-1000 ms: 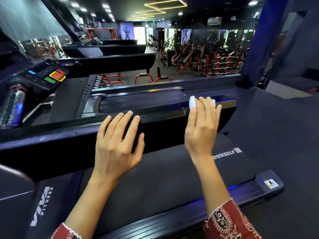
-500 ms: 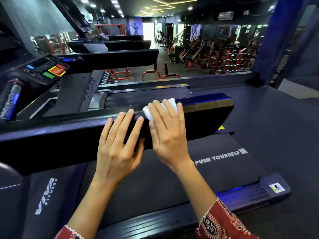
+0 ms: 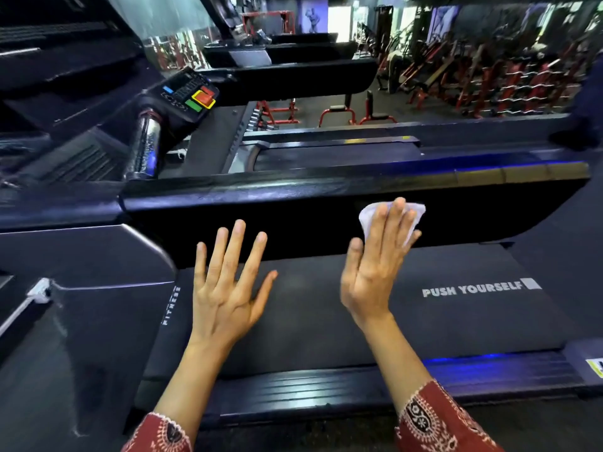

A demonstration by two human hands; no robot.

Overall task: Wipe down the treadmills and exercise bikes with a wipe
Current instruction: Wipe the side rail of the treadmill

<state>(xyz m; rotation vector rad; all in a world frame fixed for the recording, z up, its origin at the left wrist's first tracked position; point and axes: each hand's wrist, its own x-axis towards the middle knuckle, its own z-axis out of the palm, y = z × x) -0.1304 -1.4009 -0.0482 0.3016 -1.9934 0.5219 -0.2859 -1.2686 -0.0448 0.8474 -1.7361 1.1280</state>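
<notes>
On the far left, the neighbouring treadmill (image 3: 326, 151) carries a console (image 3: 192, 93) with three coloured buttons: one blue, one red, one green. Nearer, the left hand (image 3: 228, 288) hangs with its grip apart, five fingers spread and straight, holding nothing. It sits low in front of the handrail (image 3: 261, 197) of the near treadmill (image 3: 326, 393), probably left free to steady the body and stay out of the wiping path. I cannot tell whether it touches the rail's side face.

To the right, the right hand (image 3: 375, 265) also has its grip apart. Its straight fingers lie flat on the single white wipe (image 3: 415, 213) and press it against the handrail's near side face, just below the top edge. A flat hand likely spreads the wipe over more surface than a pinch would. Below lies the belt (image 3: 326, 321), lettered PUSH YOURSELF at right.

Counted: two hands, one wipe, two patterned red sleeves (image 3: 434, 419), and at least three treadmills ranked toward the far side. I can make out no exercise bike.
</notes>
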